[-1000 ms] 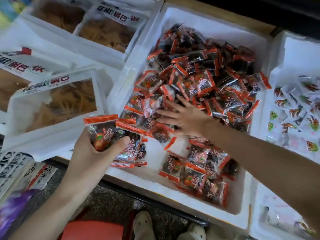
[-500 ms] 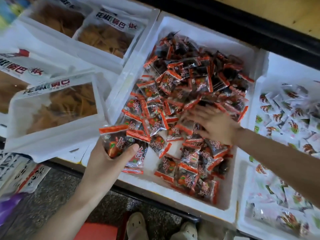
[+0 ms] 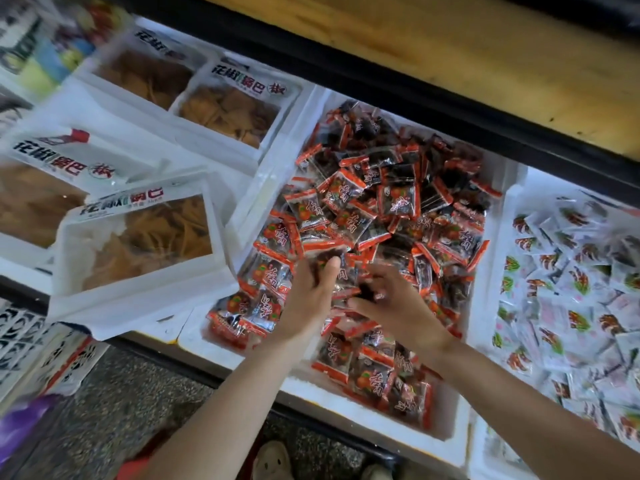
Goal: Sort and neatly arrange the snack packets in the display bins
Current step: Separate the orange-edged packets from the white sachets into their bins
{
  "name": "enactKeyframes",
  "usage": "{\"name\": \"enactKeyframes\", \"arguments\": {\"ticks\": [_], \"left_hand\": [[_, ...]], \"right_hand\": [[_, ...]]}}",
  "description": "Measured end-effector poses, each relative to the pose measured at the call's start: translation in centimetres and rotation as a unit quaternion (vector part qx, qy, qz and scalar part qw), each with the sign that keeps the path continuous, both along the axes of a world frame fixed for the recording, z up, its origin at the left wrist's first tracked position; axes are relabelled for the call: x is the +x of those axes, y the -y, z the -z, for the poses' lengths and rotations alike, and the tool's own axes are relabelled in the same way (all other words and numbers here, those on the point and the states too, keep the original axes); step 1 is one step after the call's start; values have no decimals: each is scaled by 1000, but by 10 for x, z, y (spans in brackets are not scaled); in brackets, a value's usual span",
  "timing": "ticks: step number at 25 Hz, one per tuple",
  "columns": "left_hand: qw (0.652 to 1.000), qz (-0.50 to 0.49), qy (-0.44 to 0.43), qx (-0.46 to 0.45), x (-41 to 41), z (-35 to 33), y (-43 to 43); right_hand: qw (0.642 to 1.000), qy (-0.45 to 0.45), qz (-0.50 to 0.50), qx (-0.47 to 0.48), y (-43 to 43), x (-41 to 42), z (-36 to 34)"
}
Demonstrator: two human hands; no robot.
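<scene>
Left hand (image 3: 310, 299) clasps a small stack of red snack packets (image 3: 322, 249) under its thumb; right hand (image 3: 398, 310), at its 3 o'clock, pinches another, likely feeding the stack, over the foam bin's (image 3: 266, 178) 6 o'clock half.

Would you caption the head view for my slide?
Left hand grips red snack packets; right hand reaches into the foam bin.

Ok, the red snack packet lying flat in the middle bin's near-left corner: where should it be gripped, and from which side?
Probably pinch the red snack packet by its red sealed strip, coming from above: it lies flat, face up, with walls of the white foam bin close on two sides.
</scene>
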State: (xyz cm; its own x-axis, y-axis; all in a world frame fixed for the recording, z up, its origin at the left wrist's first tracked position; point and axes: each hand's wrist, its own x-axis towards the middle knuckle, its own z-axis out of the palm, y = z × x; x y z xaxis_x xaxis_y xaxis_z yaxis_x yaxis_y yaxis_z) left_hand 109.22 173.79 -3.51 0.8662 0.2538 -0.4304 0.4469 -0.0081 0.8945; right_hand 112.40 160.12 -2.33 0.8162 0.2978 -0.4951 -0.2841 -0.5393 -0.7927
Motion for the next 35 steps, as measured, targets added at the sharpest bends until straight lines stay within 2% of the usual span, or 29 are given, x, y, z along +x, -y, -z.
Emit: {"name": "enactKeyframes", "arguments": {"ticks": [4, 6, 8, 9, 11, 13, 14, 16, 17, 18, 19, 21, 23, 26, 30, 32, 35], "left_hand": [[997, 57, 0, 43, 24, 11, -5], [983, 137, -11, 124, 27, 18, -8], [947, 189, 4, 258, 16, 12, -15], [932, 178, 52, 312, 5, 2, -23], [905, 124, 181, 365, -19, -22, -49], [885, 25, 231, 404, -46, -32, -91], [876, -28, 211, 433, -56, -33, -115], [860, -105, 73, 494, -73, -27, -162], [856, -131, -14, 499, -79, -22, -185], [868, -145, -87, 466, -84, -17, -204], [892, -158, -137, 400, -87, -13, -216], [928, -163, -182, 281, -88, -5, -229], [930, -164, -161, 287, -85, 0, -236], [917, -120, -108, 364, -78, -22, -237], [850, -82, -4, 520, -64, -55, -253], [834, -100, 18, 542, -52, -54, -268], [847, -128, 30, 514, -38, -30, -286]], "right_hand": [[990, 100, 81, -54, 20, 33, 6], [979, 163, 78, -90, 19, 38, 4], [977, 190, 27, -96, 7, 33, -3], [976, 199, -10, -93, -2, 28, -6], [970, 216, -79, -81, -23, 18, -11], [966, 218, -126, -59, -56, 15, -19], [967, 212, -133, -39, -74, 15, -22], [973, 185, -136, -5, -115, 18, -21], [976, 158, -148, -9, -137, 21, -17], [979, 122, -162, -24, -157, 23, -14], [980, 92, -173, -45, -174, 25, -9], [973, 91, -188, -99, -199, 30, 1], [963, 126, -197, -133, -206, 31, 4], [963, 159, -197, -88, -193, 19, -5], [959, 251, -129, 7, -195, -13, -20], [971, 219, -78, 60, -211, -20, -19], [990, 119, -53, 61, -229, -26, -2]]}}
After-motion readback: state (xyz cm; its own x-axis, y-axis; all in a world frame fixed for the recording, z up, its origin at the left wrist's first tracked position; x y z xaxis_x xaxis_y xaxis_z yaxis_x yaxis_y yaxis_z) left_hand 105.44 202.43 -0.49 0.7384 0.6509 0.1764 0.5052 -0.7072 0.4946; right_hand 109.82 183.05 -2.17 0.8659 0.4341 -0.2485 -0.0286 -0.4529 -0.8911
